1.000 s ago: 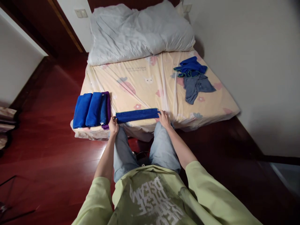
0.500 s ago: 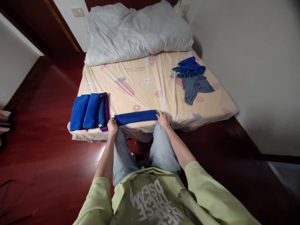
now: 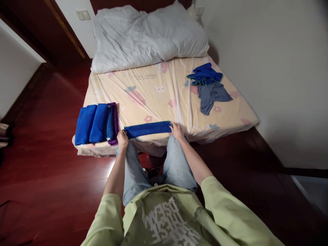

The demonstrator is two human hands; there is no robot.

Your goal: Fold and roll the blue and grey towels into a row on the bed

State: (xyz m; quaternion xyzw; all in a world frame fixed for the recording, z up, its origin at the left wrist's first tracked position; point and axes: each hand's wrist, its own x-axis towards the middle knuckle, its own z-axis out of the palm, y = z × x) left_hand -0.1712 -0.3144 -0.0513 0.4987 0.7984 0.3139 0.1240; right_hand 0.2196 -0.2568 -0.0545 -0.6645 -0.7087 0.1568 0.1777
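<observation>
A blue towel (image 3: 148,130) with a green edge, folded into a long narrow strip, lies along the front edge of the bed. My left hand (image 3: 122,138) is closed on its left end, and my right hand (image 3: 176,131) pinches its right end. Just left of my left hand rest several folded blue towels (image 3: 98,123) side by side, with a folded purple towel (image 3: 115,119) at their right. Farther back on the right, a crumpled blue towel with a green edge (image 3: 207,73) lies against a crumpled grey cloth (image 3: 213,97).
The bed (image 3: 143,89) has a yellow patterned sheet. A large pale quilt (image 3: 151,37) is heaped at its head. A wall (image 3: 269,78) rises on the right, and dark red floor (image 3: 58,177) surrounds the bed's front and left side.
Both hands keep hold of the ends of the folded blue towel, which stays in place. The view has shifted slightly.
</observation>
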